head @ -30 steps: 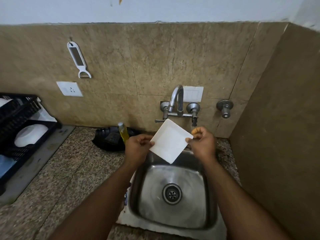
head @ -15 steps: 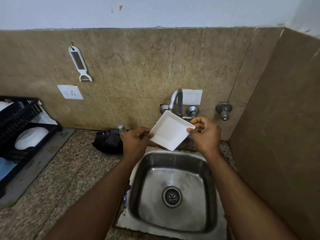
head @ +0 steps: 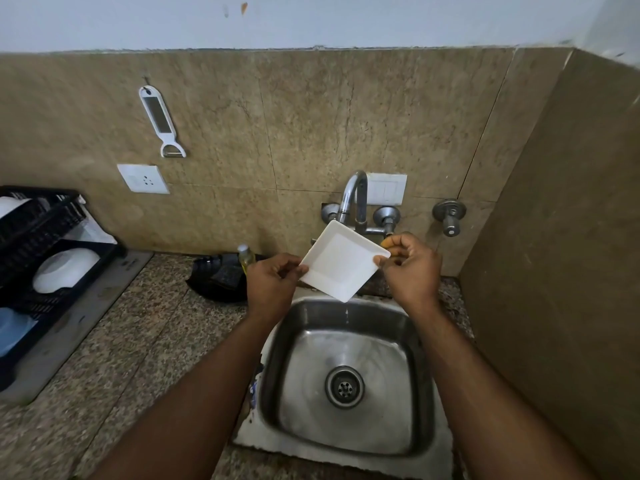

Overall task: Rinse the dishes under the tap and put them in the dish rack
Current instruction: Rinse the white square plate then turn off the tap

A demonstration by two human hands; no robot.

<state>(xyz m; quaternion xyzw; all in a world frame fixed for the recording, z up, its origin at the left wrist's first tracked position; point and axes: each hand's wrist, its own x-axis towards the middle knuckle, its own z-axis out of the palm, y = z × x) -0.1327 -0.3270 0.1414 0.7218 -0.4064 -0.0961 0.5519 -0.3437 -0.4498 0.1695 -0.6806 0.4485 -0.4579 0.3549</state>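
I hold a small white square plate above the back edge of the steel sink, just below the tap. My left hand pinches its left corner and my right hand pinches its right corner. The plate is tilted with one corner pointing down, and a thin drip falls from that corner into the sink. The black dish rack stands at the far left on the counter, with a white bowl in it.
A black dish and a small bottle of yellow liquid sit on the granite counter left of the sink. A wall closes in on the right. A peeler hangs on the tiled wall, and a second valve sits right of the tap.
Both hands lifted the plate up from over the sink toward the tap spout and levelled it somewhat. The grip on both corners stayed the same.
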